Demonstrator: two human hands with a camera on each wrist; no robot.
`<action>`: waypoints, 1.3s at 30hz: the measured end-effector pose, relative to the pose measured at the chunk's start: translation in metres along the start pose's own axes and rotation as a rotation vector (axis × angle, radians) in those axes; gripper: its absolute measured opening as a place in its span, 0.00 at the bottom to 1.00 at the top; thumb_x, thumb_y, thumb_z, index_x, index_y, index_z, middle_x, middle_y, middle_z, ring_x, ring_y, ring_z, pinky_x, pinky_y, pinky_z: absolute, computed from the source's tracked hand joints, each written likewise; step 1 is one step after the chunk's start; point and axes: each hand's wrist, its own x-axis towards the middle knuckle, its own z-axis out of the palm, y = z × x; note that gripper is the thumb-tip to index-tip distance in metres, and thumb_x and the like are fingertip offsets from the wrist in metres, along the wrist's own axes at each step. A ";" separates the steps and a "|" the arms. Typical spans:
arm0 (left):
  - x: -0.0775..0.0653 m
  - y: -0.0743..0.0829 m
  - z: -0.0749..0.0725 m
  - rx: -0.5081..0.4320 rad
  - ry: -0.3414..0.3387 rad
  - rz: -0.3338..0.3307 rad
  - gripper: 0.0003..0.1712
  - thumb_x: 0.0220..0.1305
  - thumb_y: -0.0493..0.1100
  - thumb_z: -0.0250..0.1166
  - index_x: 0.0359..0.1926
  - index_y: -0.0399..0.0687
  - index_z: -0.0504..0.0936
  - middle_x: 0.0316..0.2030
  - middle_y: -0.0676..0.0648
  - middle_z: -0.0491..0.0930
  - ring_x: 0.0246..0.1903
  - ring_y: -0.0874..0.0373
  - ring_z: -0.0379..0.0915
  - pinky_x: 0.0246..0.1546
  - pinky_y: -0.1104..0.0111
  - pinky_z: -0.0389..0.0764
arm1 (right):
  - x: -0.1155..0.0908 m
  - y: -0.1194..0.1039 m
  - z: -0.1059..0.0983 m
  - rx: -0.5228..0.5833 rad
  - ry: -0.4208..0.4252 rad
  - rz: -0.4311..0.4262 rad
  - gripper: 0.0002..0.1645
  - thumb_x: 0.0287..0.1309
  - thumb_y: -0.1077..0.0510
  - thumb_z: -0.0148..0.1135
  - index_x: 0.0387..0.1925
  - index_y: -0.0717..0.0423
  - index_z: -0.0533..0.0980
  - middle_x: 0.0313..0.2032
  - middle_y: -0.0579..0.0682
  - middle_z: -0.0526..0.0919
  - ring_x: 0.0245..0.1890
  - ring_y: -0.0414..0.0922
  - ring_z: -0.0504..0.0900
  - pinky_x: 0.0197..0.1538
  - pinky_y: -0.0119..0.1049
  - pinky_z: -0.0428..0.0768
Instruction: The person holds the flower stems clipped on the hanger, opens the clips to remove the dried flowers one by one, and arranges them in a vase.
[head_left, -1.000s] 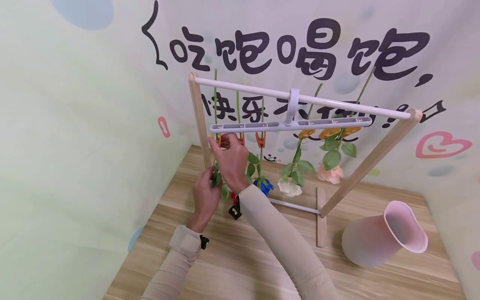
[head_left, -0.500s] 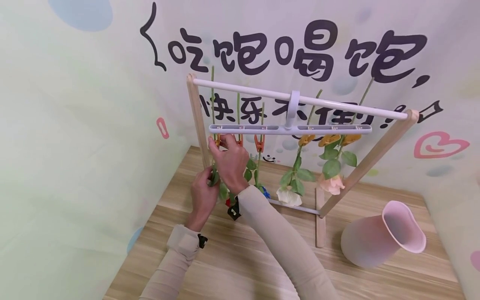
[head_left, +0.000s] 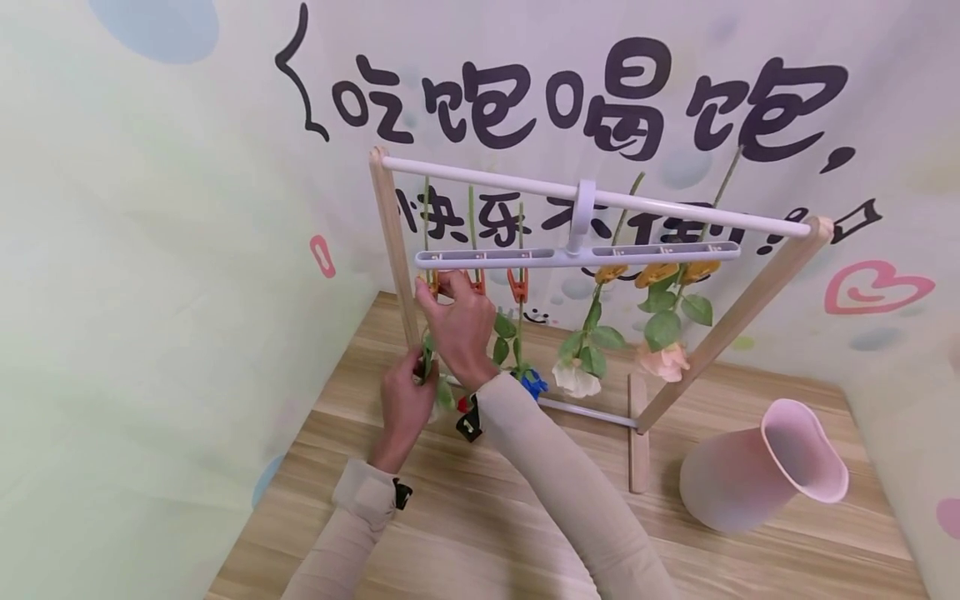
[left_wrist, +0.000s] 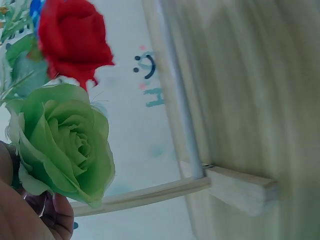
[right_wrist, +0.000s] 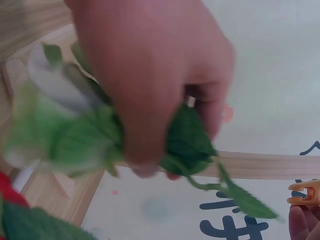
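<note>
At the left end of the rack my left hand [head_left: 405, 400] grips the stem and leaves of a green rose [left_wrist: 70, 140], whose bloom hangs downward. Its bare stem [head_left: 427, 208] rises behind the hanger bar. Just above, my right hand [head_left: 461, 329] pinches the leftmost orange clip [right_wrist: 302, 192] under the white clip hanger [head_left: 510, 260]; in the right wrist view that clip's prongs stand apart. A red rose [left_wrist: 75, 40] hangs beside the green one, largely hidden by my right wrist in the head view. A blue rose [head_left: 534, 383] hangs further right from an orange clip.
A white rose [head_left: 576, 379] and a pink rose [head_left: 663, 362] hang from yellow clips on the hanger's right half. The wooden rack [head_left: 731, 325] stands close to the printed wall. A pink vase [head_left: 723, 483] stands on the tabletop to the right.
The green rose's stem top has dropped lower behind the rack's top rod, and my left hand has moved slightly down. My right hand stays at the clip. The hanger and flowers sway slightly.
</note>
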 end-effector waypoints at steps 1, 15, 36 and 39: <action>-0.003 -0.002 0.000 0.001 -0.007 -0.004 0.07 0.59 0.33 0.68 0.39 0.35 0.83 0.26 0.40 0.82 0.27 0.49 0.79 0.30 0.57 0.80 | -0.001 0.000 0.000 0.000 -0.002 0.002 0.13 0.60 0.51 0.68 0.36 0.57 0.81 0.35 0.51 0.90 0.36 0.43 0.89 0.35 0.35 0.84; -0.047 -0.026 0.001 0.087 -0.153 -0.146 0.09 0.61 0.35 0.67 0.43 0.38 0.84 0.28 0.42 0.83 0.28 0.50 0.79 0.30 0.56 0.78 | -0.003 -0.001 -0.001 0.011 -0.058 0.062 0.17 0.58 0.48 0.71 0.38 0.57 0.79 0.36 0.50 0.90 0.37 0.42 0.89 0.39 0.34 0.84; -0.082 -0.037 -0.001 0.132 -0.229 -0.161 0.11 0.59 0.36 0.67 0.44 0.41 0.84 0.26 0.44 0.83 0.23 0.56 0.77 0.23 0.63 0.76 | -0.002 -0.009 -0.003 0.003 -0.074 -0.006 0.22 0.60 0.44 0.68 0.46 0.57 0.78 0.40 0.51 0.89 0.38 0.43 0.89 0.36 0.29 0.82; -0.083 -0.036 -0.002 0.149 -0.221 -0.146 0.11 0.58 0.35 0.68 0.44 0.42 0.83 0.25 0.44 0.83 0.24 0.54 0.78 0.23 0.61 0.76 | -0.005 -0.009 -0.004 -0.006 -0.084 -0.025 0.23 0.62 0.45 0.67 0.49 0.57 0.78 0.43 0.51 0.89 0.39 0.43 0.89 0.36 0.29 0.83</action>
